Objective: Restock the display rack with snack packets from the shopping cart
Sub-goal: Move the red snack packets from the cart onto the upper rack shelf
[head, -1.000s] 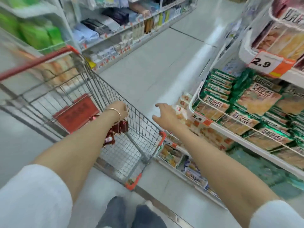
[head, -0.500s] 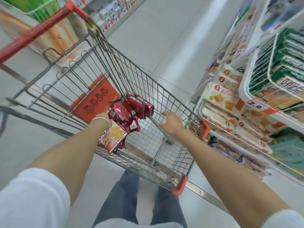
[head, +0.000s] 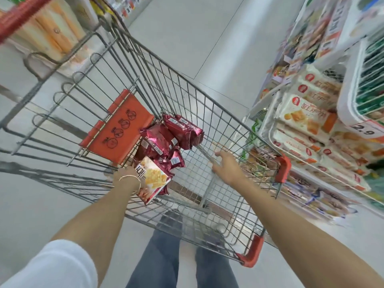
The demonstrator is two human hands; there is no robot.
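The wire shopping cart [head: 188,90] fills the middle of the head view. Several dark red snack packets [head: 166,140] lie piled at its left end by the orange seat flap [head: 119,132]. In front of them a white and orange snack packet [head: 154,179] stands tilted, and my left hand [head: 127,177] grips its left edge; the fingers are mostly hidden behind my wrist. My right hand [head: 226,168] reaches inside the cart with relaxed fingers, holding nothing. The display rack [head: 351,104] of white wire baskets stands to the right.
The rack's lower baskets hold white and orange packets [head: 301,119]; green packets [head: 372,86] fill the upper one above a 2.9 price tag [head: 363,132]. The cart's red corner bumper [head: 282,168] is close to the rack. Another shelf [head: 52,32] stands far left. My legs are under the cart's near end.
My head has tilted down over the cart. My left hand has lowered onto the white and orange packet. My right hand has come away from the rack and moved inside the cart.
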